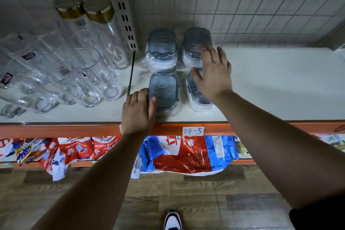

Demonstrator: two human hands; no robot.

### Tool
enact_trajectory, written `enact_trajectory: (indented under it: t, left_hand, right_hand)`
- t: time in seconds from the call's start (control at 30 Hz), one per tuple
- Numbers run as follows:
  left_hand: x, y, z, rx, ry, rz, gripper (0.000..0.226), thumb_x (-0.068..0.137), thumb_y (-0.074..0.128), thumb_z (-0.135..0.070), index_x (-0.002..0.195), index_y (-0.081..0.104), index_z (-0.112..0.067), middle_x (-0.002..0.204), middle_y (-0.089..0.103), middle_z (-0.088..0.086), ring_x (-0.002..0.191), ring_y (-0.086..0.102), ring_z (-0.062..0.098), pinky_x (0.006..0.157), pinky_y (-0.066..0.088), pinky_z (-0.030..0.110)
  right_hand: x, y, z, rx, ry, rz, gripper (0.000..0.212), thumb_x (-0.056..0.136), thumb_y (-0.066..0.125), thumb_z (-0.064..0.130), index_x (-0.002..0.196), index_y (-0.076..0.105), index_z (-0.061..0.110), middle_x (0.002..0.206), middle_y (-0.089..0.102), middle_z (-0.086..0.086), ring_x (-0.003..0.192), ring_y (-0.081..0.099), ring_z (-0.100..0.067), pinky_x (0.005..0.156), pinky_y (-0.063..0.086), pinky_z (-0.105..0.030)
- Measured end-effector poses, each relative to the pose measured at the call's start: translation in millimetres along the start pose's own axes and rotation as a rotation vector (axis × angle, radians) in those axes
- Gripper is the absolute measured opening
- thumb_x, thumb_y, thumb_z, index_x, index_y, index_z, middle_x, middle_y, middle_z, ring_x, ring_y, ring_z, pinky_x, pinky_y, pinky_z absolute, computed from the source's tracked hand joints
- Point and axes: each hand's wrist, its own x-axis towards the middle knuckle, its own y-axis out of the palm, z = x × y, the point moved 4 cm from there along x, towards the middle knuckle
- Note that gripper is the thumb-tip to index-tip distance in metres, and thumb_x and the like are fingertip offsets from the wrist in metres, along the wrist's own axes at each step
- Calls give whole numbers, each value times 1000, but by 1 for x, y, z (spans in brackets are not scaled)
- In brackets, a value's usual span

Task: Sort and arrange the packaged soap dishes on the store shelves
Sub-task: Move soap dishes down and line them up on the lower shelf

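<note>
Four packaged soap dishes sit in a two-by-two block on the white shelf [270,80], each a grey-lidded tub in clear wrap. Taking the middle of that block as the clock's centre, the back-left dish [162,48] lies at about 11 o'clock, the back-right dish [194,43] at 1 o'clock, the front-left dish [165,89] at 7 o'clock and the front-right dish [196,93] at 5 o'clock. The left hand [138,112] rests at the shelf's front lip, its fingers curled against the left side of the front-left dish and its thumb pressed on the lid's near corner, so it grips that pack from the 9 o'clock side. The right hand [212,73] is spread flat with fingers apart, hovering over the right-hand column; its fingertips [204,50] overlap the back-right dish and its thumb lies over the far end of the front-right dish, closed on nothing, though whether it touches them cannot be told. Out at 9 o'clock stand rows of clear glass tumblers [61,80] and two gold-capped glass bottles [97,24]. Along the orange shelf edge [74,129] at 6 o'clock is a paper label [192,131] reading 04-5, with red and blue detergent bags [183,153] on the shelf below.
</note>
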Motion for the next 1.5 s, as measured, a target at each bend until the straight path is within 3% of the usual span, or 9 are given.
enact_trajectory:
  t: [0.07,0.17,0.4,0.73,1.0,1.13,1.4,1.5]
  left_hand:
    - [-3,-5,-6,38,-19,37,59,98,23,-42,126,54,0,110,62,25,101,56,42,88,45,47]
    - [-15,-19,-21,84,-45,46,63,96,19,-44,127,54,-1,114,61,25,103,56,41,87,46,46]
    - [-63,-94,-78,147,27,-40,52,97,26,-39,115,63,-7,103,65,15,91,60,34,77,46,40]
    - [-121,-223,-147,366,79,-181,42,96,31,-37,96,67,-14,87,66,5,78,61,29,77,41,40]
    - [-107,-329,-155,335,85,-404,41,98,29,-36,92,63,-14,80,64,4,67,60,30,76,40,41]
    - [-92,-379,-138,362,60,-494,42,98,28,-37,90,61,-13,80,65,4,66,60,30,75,32,39]
    - [-42,-455,-71,369,51,-554,38,96,32,-37,89,60,-13,77,63,8,66,60,33,74,33,40]
    - [-13,-473,-38,390,80,-555,35,95,36,-36,90,62,-14,80,63,7,74,59,33,73,34,40]
  right_hand:
    - [-14,-8,1,26,-54,-60,51,98,51,33,142,44,7,147,44,-15,137,37,-35,109,35,-47]
    - [-37,-21,4,66,-92,-63,46,96,55,27,135,50,3,133,54,-18,124,49,-37,104,41,-45]
    - [-101,-98,32,151,-183,-98,51,93,38,37,127,56,3,117,62,-17,106,57,-36,91,49,-45]
    - [-165,-222,105,273,-345,-206,32,89,47,36,104,58,11,94,63,-8,88,56,-30,76,49,-42]
    - [-143,-309,161,301,-468,-314,37,91,46,39,106,60,8,98,64,-9,91,57,-30,78,46,-39]
    - [-124,-335,199,315,-496,-342,41,92,45,41,110,60,7,100,64,-10,95,56,-30,80,46,-38]
    - [-62,-336,287,345,-516,-304,44,93,42,39,115,60,6,111,61,-13,105,55,-32,88,46,-39]
    - [-29,-320,313,312,-483,-255,35,97,51,30,118,60,4,117,57,-15,111,53,-32,93,43,-38]
